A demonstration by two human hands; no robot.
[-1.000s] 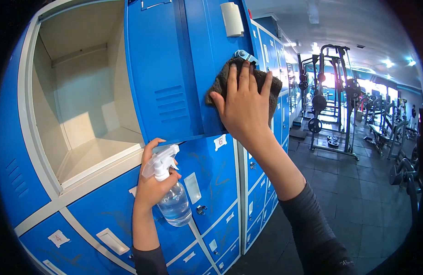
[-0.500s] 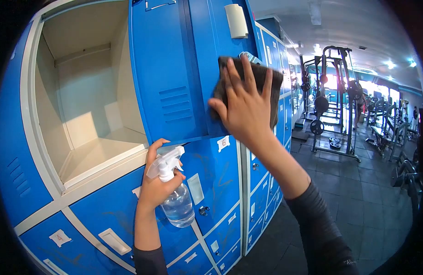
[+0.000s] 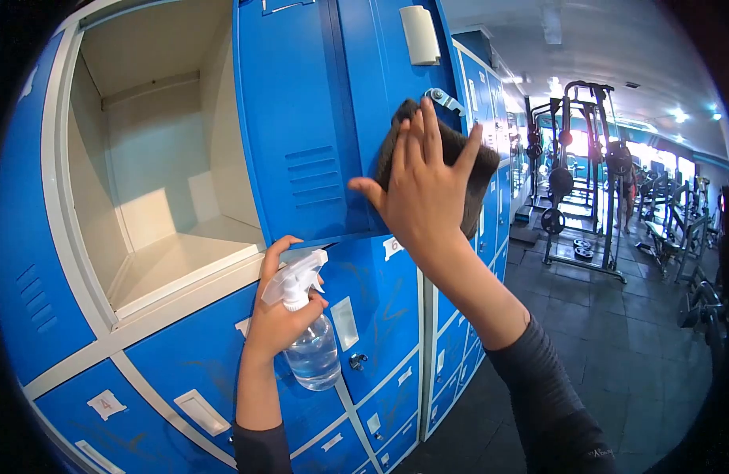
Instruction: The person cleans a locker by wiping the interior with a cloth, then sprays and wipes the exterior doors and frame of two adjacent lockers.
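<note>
Gym lockers, cloth half hidden by right hand

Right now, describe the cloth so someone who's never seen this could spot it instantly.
Start at the wall of blue lockers and find the one open door swung out from the pale empty compartment. The right hand presses a dark grey-brown cloth flat on that door, just below its metal latch. It is the only soft, dark thing against the blue metal; the left hand holds a clear spray bottle instead.

Right hand presses dark cloth on locker door; left hand holds spray bottle.
</note>
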